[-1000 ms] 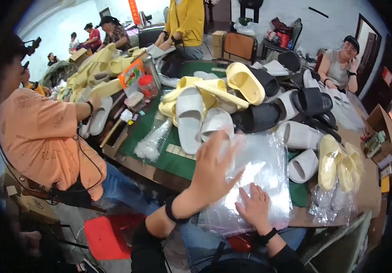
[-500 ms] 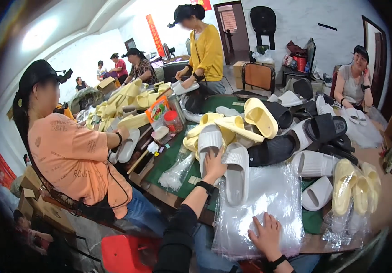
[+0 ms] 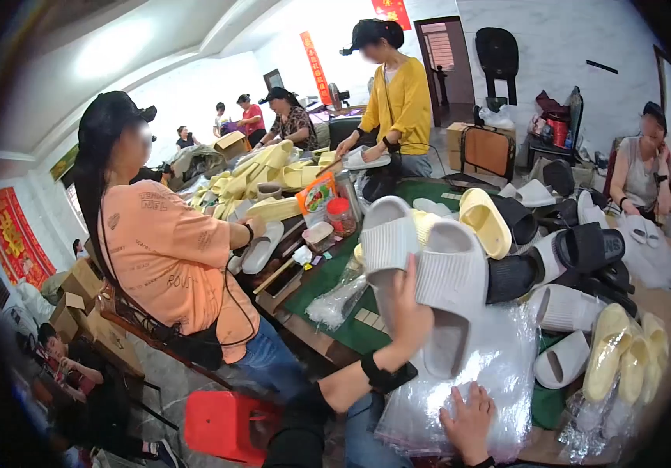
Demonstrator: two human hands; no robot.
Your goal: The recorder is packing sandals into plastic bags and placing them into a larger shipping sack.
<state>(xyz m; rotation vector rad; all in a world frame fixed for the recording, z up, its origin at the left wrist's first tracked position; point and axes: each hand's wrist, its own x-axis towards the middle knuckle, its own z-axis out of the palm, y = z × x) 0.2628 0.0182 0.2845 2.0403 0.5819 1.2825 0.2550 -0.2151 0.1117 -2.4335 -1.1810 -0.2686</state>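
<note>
The room has pale walls (image 3: 546, 47), and a big table (image 3: 550, 404) with a green top is full of slippers. A person in an orange shirt (image 3: 171, 257) sits on the left, and a person in yellow (image 3: 407, 101) stands at the back.

The left hand (image 3: 411, 316) holds one grey slipper (image 3: 388, 246) and a second grey slipper (image 3: 451, 277) side by side, with its fingers in between. I cannot see the thumb well, so I cannot tell how tight the grip is. Both are over the flat clear bags (image 3: 507, 374), but I cannot tell if they touch them. The right hand (image 3: 470, 423) lies on the bags with its fingers spread wide, holding nothing.

It looks like the step of bringing two slippers together. I think the next move calls for lining them up neatly, with the bags held flat. Yellow slippers (image 3: 608, 343) in clear plastic lie on the right.
</note>
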